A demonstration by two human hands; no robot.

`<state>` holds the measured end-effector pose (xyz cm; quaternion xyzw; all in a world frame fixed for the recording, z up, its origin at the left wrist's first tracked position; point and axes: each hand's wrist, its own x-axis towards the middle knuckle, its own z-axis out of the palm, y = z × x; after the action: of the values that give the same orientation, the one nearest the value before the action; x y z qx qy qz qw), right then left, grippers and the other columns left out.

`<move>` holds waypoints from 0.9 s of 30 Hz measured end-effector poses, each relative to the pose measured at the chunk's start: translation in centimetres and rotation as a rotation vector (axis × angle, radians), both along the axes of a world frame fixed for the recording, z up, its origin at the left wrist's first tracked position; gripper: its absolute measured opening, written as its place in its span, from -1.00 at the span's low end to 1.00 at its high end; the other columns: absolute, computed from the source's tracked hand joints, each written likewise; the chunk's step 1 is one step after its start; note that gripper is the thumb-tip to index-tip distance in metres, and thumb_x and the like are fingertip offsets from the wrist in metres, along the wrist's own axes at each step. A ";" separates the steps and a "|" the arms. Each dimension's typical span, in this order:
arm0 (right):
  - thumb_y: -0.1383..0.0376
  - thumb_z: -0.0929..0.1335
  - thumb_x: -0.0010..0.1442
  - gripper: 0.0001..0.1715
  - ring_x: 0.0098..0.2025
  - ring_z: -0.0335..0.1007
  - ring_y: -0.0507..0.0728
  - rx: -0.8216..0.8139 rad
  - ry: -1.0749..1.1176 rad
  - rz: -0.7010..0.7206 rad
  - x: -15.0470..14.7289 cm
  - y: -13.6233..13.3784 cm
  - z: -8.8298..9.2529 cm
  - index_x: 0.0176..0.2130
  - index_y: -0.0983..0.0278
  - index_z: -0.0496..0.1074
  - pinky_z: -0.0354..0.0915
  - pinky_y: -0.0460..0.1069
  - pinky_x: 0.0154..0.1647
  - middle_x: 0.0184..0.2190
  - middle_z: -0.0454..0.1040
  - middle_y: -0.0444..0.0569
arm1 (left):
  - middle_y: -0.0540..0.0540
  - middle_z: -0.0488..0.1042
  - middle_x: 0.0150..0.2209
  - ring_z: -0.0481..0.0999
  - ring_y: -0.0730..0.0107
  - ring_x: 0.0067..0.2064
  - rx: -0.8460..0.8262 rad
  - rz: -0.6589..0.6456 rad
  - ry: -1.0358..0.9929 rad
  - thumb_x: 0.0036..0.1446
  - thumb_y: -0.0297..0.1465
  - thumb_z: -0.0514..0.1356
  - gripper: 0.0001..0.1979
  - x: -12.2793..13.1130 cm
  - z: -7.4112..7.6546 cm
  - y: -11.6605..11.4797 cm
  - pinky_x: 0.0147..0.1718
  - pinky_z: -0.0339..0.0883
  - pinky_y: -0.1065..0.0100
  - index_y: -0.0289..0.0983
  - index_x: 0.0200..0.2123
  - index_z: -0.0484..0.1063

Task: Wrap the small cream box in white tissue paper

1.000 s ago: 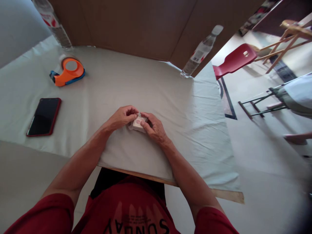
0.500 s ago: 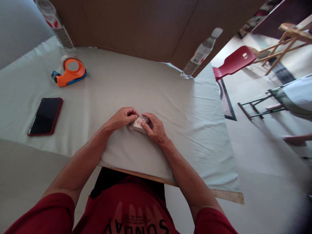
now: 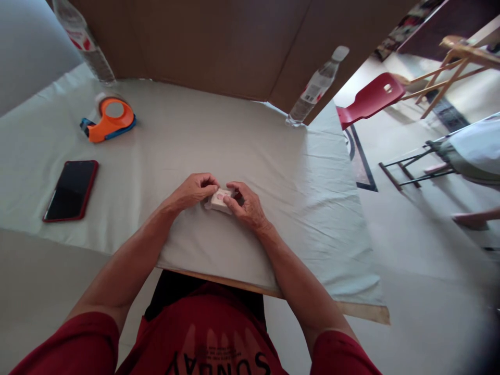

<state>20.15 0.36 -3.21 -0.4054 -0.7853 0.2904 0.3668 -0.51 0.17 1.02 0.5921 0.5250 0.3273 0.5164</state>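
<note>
Between my hands, low over the pale tablecloth point(image 3: 187, 135), is a small whitish packet point(image 3: 220, 200) in clear wrap with a reddish mark on top; its exact kind does not show. My left hand point(image 3: 196, 189) pinches the packet's upper left edge between thumb and fingers. On the other side my right hand point(image 3: 245, 205) grips its right end, the thumb lying on the top face and the fingers curled behind. The fingertips hide part of both ends.
An orange tape dispenser point(image 3: 111, 124) and a dark phone point(image 3: 71, 190) with a red case lie to the left. Two water bottles, a left bottle point(image 3: 88, 49) and a right bottle point(image 3: 317, 88), stand against a brown cardboard panel point(image 3: 211, 47). Beyond the table are a red chair point(image 3: 371, 99) and a person's leg point(image 3: 478, 216).
Both hands keep their hold on the packet, with my right thumb shifted slightly left on its top. The whole view has moved a little.
</note>
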 end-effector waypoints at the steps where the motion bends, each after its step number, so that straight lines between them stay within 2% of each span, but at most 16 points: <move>1: 0.01 0.33 0.26 -0.52 -0.18 0.48 0.13 -0.006 0.000 0.007 0.0 0.0 0.0 0.04 0.25 0.42 0.43 0.04 -0.12 -0.07 0.55 0.08 | 0.03 0.39 -0.51 0.31 0.52 -0.49 -0.002 0.003 0.002 0.00 -0.25 0.20 -0.75 0.0 0.0 0.0 -0.52 0.16 0.47 -0.32 -0.34 0.48; 5: -0.04 0.33 0.26 -0.44 -0.08 0.50 0.17 -0.025 -0.012 0.042 0.2 0.1 0.1 0.11 0.22 0.39 0.43 0.08 -0.04 0.01 0.53 0.11 | 0.02 0.40 -0.49 0.31 0.51 -0.47 0.009 0.010 0.017 0.01 -0.25 0.19 -0.75 0.0 0.0 0.0 -0.49 0.17 0.46 -0.32 -0.34 0.48; 9: -0.12 0.36 0.21 -0.23 0.10 0.46 0.26 -0.017 -0.032 0.112 0.3 0.2 -0.3 0.26 0.18 0.29 0.37 0.18 0.13 0.11 0.49 0.15 | 0.02 0.41 -0.48 0.31 0.50 -0.46 0.036 0.013 0.045 0.02 -0.25 0.19 -0.76 0.1 0.0 0.0 -0.48 0.17 0.45 -0.32 -0.35 0.48; 12: -0.14 0.38 0.18 -0.13 0.14 0.45 0.30 -0.015 -0.049 0.129 0.3 0.3 -0.7 0.31 0.19 0.23 0.32 0.24 0.18 0.12 0.49 0.18 | 0.02 0.41 -0.49 0.31 0.50 -0.47 0.031 0.011 0.052 0.02 -0.25 0.18 -0.76 0.1 0.1 0.0 -0.49 0.16 0.45 -0.31 -0.35 0.48; 19: -0.08 0.42 0.16 -0.16 0.13 0.45 0.30 -0.037 -0.066 0.109 0.3 0.2 -0.7 0.30 0.17 0.25 0.30 0.24 0.20 0.11 0.51 0.15 | 0.00 0.46 -0.44 0.36 0.47 -0.43 0.038 0.009 0.068 0.02 -0.25 0.19 -0.75 -0.1 0.0 0.0 -0.44 0.21 0.43 -0.31 -0.31 0.49; 27: -0.06 0.43 0.15 -0.22 0.14 0.45 0.30 -0.075 -0.070 0.088 0.2 0.2 -0.3 0.25 0.18 0.33 0.30 0.26 0.21 0.12 0.52 0.15 | 0.00 0.45 -0.44 0.33 0.47 -0.42 0.043 0.007 0.073 0.02 -0.25 0.17 -0.75 0.0 0.1 0.0 -0.45 0.18 0.43 -0.31 -0.30 0.48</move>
<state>20.36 0.57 -3.52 -0.3937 -0.8034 0.3213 0.3104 -0.51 0.20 1.14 0.6129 0.5384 0.3184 0.4829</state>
